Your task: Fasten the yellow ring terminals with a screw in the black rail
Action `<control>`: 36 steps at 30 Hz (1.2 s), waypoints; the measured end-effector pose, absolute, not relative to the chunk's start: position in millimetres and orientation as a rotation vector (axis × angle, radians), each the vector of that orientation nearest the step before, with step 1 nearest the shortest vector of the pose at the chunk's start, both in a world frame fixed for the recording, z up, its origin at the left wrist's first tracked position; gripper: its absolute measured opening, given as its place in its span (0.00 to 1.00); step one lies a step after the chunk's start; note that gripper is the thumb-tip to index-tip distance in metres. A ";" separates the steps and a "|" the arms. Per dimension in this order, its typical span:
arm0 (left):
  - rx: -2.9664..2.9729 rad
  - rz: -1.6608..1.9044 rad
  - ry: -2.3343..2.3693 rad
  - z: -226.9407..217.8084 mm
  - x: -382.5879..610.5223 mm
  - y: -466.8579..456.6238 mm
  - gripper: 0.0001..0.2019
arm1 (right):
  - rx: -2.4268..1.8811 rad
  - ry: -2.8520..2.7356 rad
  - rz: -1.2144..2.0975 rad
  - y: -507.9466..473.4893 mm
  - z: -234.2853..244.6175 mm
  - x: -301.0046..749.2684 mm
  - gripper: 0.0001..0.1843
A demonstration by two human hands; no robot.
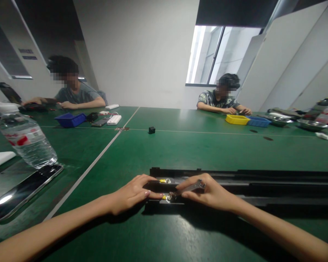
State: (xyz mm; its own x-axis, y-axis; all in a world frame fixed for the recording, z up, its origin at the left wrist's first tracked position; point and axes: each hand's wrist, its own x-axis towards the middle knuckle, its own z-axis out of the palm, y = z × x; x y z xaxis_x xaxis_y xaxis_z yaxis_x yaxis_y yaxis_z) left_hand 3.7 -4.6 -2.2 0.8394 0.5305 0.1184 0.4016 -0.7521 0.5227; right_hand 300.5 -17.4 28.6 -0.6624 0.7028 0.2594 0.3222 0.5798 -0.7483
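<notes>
Wrench (190, 187) gripped in right hand (211, 194) fingers at black rail (262, 183) end, left hand (129, 194) fingers flat on rail

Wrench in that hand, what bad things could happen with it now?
1. The wrench is thin and only pinched by the right hand, so it might slip off the shiny part at its tip.
2. The left hand holds the black rail right beside that tip, so a slip could bump its fingers.
3. The little yellow pieces sit close by and might get knocked.
</notes>
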 end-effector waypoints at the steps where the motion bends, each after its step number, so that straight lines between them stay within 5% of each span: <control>1: 2.526 0.345 0.690 -1.8 3.8 -4.8 0.30 | -0.807 -2.272 0.913 -17.1 28.2 300.6 0.12; 36: 2.539 0.334 0.683 -0.7 3.6 -5.7 0.29 | -0.807 -2.292 0.916 -15.4 26.0 303.7 0.12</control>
State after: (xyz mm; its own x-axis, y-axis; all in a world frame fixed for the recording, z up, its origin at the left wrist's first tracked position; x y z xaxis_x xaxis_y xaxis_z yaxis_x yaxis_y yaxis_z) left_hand 3.6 -5.7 -0.7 0.8451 0.5241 0.1057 0.4051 -0.7566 0.5133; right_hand 303.7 -15.4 26.0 -0.6759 0.6917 0.2543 0.3260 0.5901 -0.7386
